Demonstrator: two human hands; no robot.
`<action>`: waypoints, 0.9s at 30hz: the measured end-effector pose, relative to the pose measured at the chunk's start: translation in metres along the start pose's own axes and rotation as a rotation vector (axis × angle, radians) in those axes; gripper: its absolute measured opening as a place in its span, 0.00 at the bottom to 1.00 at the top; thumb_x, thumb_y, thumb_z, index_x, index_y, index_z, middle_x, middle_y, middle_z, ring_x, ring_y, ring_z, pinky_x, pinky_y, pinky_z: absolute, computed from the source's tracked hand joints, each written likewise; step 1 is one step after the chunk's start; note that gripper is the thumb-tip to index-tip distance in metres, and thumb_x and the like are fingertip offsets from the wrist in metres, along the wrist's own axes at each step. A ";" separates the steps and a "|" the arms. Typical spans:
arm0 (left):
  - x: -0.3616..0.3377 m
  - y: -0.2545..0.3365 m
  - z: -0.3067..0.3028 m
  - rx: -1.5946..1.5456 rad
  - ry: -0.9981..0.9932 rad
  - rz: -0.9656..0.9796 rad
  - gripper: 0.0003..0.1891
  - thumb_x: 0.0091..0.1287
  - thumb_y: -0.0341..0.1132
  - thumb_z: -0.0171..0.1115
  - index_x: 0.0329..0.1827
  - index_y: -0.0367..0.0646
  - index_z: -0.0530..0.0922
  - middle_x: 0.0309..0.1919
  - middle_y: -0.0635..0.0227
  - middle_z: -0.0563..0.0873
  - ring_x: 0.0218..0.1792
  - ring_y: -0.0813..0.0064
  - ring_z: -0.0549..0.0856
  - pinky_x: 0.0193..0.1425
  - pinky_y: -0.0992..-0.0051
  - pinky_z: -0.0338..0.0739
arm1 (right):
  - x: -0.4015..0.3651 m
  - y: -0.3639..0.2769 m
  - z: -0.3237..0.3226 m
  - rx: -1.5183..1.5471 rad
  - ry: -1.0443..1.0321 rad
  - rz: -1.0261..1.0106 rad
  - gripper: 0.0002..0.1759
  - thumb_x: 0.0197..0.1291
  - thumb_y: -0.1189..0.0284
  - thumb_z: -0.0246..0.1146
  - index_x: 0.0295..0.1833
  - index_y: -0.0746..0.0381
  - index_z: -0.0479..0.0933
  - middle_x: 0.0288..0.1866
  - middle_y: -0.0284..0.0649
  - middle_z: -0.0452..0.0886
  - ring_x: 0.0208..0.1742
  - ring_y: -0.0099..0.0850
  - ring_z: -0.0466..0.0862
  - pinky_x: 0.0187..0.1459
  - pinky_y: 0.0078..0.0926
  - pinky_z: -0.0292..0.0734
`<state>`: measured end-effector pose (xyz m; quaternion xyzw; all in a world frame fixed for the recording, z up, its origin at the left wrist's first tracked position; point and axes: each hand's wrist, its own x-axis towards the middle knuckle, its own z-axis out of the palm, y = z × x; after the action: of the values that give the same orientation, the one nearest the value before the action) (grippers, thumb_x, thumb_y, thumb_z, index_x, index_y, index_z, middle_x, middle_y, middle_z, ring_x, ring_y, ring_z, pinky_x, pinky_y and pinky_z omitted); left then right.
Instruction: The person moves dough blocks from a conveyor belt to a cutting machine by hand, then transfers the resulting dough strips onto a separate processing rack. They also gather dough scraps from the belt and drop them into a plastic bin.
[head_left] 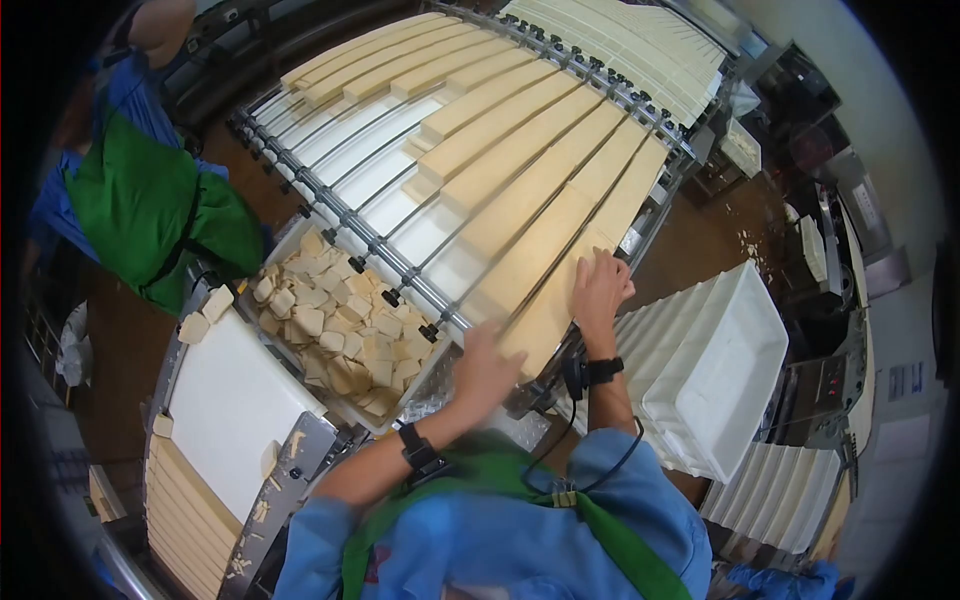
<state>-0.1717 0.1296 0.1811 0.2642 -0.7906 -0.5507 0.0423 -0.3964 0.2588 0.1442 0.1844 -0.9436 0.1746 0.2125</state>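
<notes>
Long pale-tan food slabs (545, 215) lie side by side in lanes split by thin metal rods on a white conveyor (340, 135). My right hand (600, 285) rests at the right edge of the outermost slab (560, 310), its fingers bent and close together against it. Near that slab's closest end is my left hand (487, 370), smeared by motion, with a fingertip reaching toward the slab. To the left of my left hand, a crate (428, 375) holds many small flat cut pieces (335, 315) of similar colour.
A second white belt (235, 390) at lower left carries a row of tan strips (185, 500). Stacked white crates (735, 365) stand close on my right. A co-worker in a green apron (140, 200) is at the left. Black knobs (392, 297) line the conveyor's frame.
</notes>
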 end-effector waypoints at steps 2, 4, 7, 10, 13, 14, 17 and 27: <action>0.009 -0.008 0.016 -0.011 0.037 0.032 0.34 0.67 0.40 0.72 0.76 0.47 0.71 0.65 0.48 0.78 0.63 0.42 0.83 0.66 0.51 0.79 | -0.016 0.003 -0.005 0.123 -0.056 -0.038 0.24 0.75 0.61 0.64 0.69 0.62 0.78 0.73 0.47 0.78 0.74 0.50 0.71 0.70 0.59 0.60; 0.011 -0.007 0.019 -0.022 0.076 0.060 0.34 0.66 0.38 0.72 0.75 0.46 0.71 0.65 0.47 0.77 0.63 0.42 0.82 0.66 0.51 0.79 | -0.034 0.005 -0.012 0.252 -0.116 -0.087 0.27 0.75 0.60 0.64 0.73 0.62 0.76 0.76 0.50 0.75 0.77 0.53 0.69 0.74 0.62 0.57; 0.011 -0.009 0.017 -0.062 0.064 0.007 0.33 0.65 0.35 0.71 0.75 0.46 0.72 0.65 0.46 0.77 0.65 0.41 0.81 0.68 0.51 0.77 | -0.066 -0.001 -0.031 0.476 -0.294 -0.237 0.34 0.74 0.57 0.65 0.79 0.61 0.71 0.82 0.57 0.67 0.83 0.57 0.62 0.81 0.65 0.48; 0.007 -0.009 0.018 -0.132 0.096 0.106 0.33 0.62 0.31 0.70 0.74 0.47 0.74 0.64 0.47 0.78 0.68 0.42 0.78 0.72 0.54 0.75 | -0.086 -0.017 -0.050 0.506 -0.530 -0.387 0.40 0.73 0.55 0.66 0.84 0.59 0.65 0.88 0.60 0.57 0.89 0.58 0.53 0.85 0.65 0.38; 0.013 -0.023 0.023 -0.150 0.097 0.095 0.34 0.61 0.30 0.70 0.74 0.47 0.74 0.64 0.48 0.78 0.67 0.43 0.79 0.71 0.55 0.76 | -0.094 -0.020 -0.060 0.458 -0.666 -0.414 0.43 0.73 0.52 0.66 0.87 0.56 0.62 0.91 0.58 0.50 0.92 0.55 0.47 0.85 0.66 0.33; 0.015 -0.028 0.025 -0.172 0.101 0.099 0.35 0.59 0.28 0.70 0.74 0.48 0.75 0.64 0.49 0.78 0.66 0.43 0.80 0.71 0.56 0.76 | -0.092 -0.019 -0.061 0.459 -0.677 -0.404 0.43 0.73 0.51 0.65 0.87 0.55 0.62 0.91 0.57 0.50 0.92 0.55 0.46 0.85 0.67 0.33; 0.016 -0.032 0.025 -0.203 0.070 0.047 0.35 0.59 0.28 0.70 0.73 0.49 0.75 0.65 0.49 0.77 0.66 0.44 0.80 0.70 0.56 0.77 | -0.091 -0.018 -0.053 0.472 -0.683 -0.399 0.41 0.74 0.54 0.66 0.87 0.54 0.62 0.91 0.55 0.52 0.92 0.53 0.47 0.84 0.68 0.33; 0.009 -0.019 0.023 -0.204 0.144 0.041 0.34 0.61 0.27 0.64 0.75 0.43 0.72 0.66 0.46 0.74 0.64 0.41 0.81 0.68 0.55 0.78 | -0.101 -0.029 -0.043 0.287 -0.545 -0.583 0.44 0.68 0.70 0.69 0.87 0.53 0.61 0.88 0.55 0.58 0.90 0.56 0.55 0.80 0.80 0.42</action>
<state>-0.1809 0.1399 0.1531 0.2814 -0.7306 -0.6068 0.1369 -0.2850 0.2791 0.1413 0.5109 -0.8396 0.1818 -0.0319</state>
